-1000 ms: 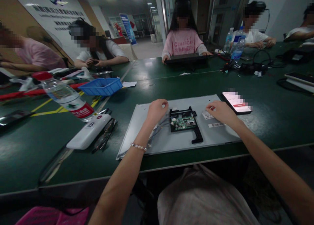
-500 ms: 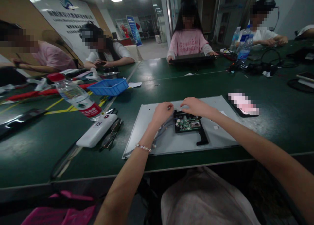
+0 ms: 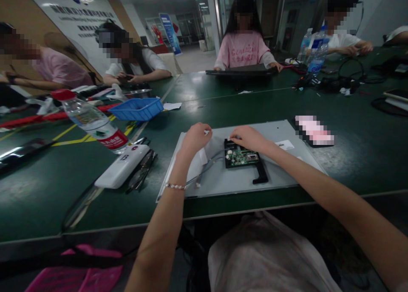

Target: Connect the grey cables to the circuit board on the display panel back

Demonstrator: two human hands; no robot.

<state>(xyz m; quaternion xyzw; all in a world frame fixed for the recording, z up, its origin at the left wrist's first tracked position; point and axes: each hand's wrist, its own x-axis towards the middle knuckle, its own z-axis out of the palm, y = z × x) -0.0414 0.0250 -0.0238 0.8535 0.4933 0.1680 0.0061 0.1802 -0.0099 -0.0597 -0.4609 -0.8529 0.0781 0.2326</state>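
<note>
A flat grey metal panel (image 3: 219, 185) lies in front of me on the table. On it rests a black plastic bracket (image 3: 261, 173) holding a green circuit board (image 3: 240, 157). My left hand (image 3: 196, 138) is above the panel's left part, its fingers closed in a pinch with a tiny whitish bit at the tips. At the bracket's far edge, my right hand (image 3: 250, 138) has its fingers curled together; what they grip is hidden. Grey cables (image 3: 207, 166) run from the board's left side beneath my left wrist.
Left of the panel lie a white power bank (image 3: 123, 166), folded glasses (image 3: 142, 171) and a tilted water bottle (image 3: 95, 124). A blue bin (image 3: 137, 109) sits farther back. A phone (image 3: 314, 130) lies to the right. Across the table a person holds a dark flat panel (image 3: 240, 71).
My left hand has moved left and away from the bracket, widening the gap between my hands. My right hand has stayed by the bracket's far edge. The view has tilted slightly.
</note>
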